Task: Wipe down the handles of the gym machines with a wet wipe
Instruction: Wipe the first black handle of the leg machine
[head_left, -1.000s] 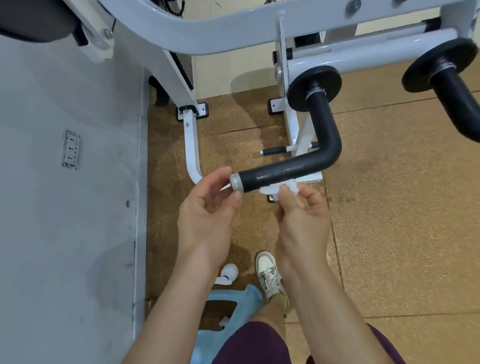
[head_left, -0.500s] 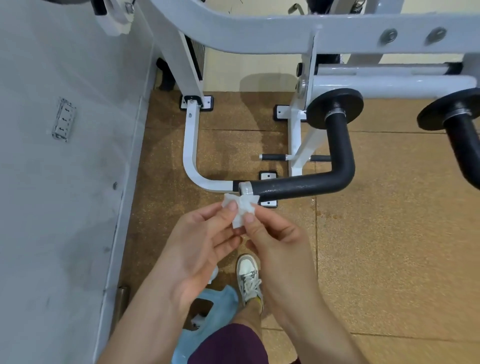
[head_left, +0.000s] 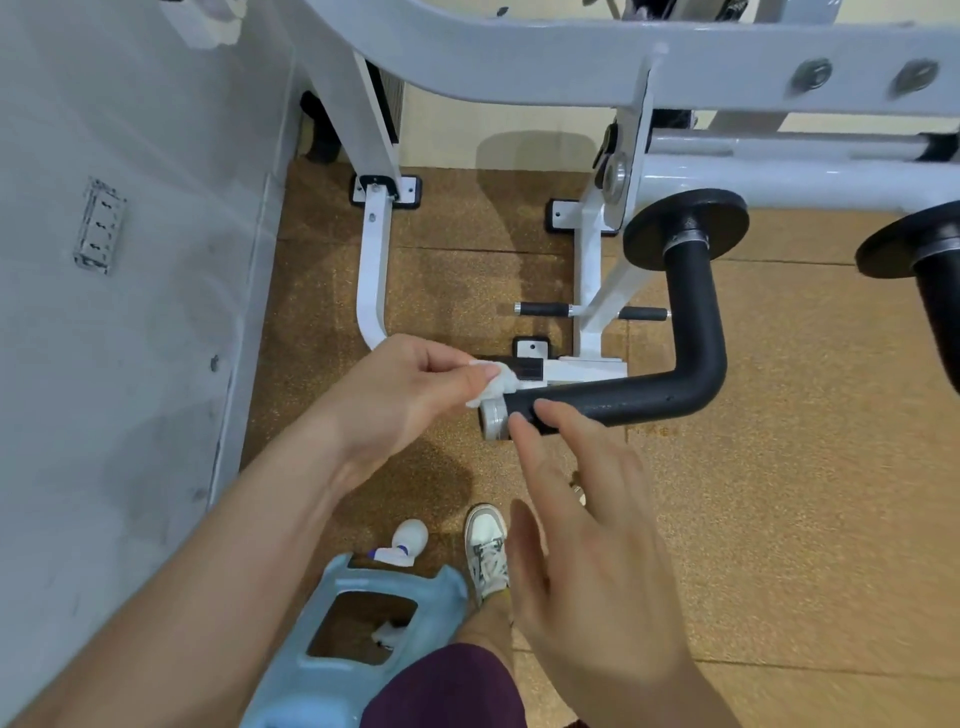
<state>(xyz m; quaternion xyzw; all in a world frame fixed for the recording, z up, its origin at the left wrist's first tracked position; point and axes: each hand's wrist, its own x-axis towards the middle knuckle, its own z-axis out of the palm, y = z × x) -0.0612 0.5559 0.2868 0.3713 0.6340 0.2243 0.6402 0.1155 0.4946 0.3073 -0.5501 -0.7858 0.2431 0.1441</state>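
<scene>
A black L-shaped foam handle (head_left: 639, 397) juts from the white gym machine, ending in a silver cap (head_left: 493, 418) at centre. My left hand (head_left: 410, 395) pinches a small crumpled white wet wipe (head_left: 498, 383) against the top of the handle's capped end. My right hand (head_left: 587, 525) hovers just below the handle with fingers spread, its fingertips touching the grip near the cap, holding nothing. A second black handle (head_left: 935, 306) shows at the right edge.
The white machine frame (head_left: 519, 57) arches overhead, with a floor leg (head_left: 374, 280) and black foot pegs (head_left: 545, 310) behind the handle. A grey wall with a socket (head_left: 98, 226) closes the left. A blue plastic container (head_left: 363, 644), a white bottle (head_left: 408, 540) and my shoe (head_left: 485, 545) lie below.
Both hands held the wipe below the cap half a second ago. Now my left hand alone has it, raised to the handle's end, and my right hand has let go and opened.
</scene>
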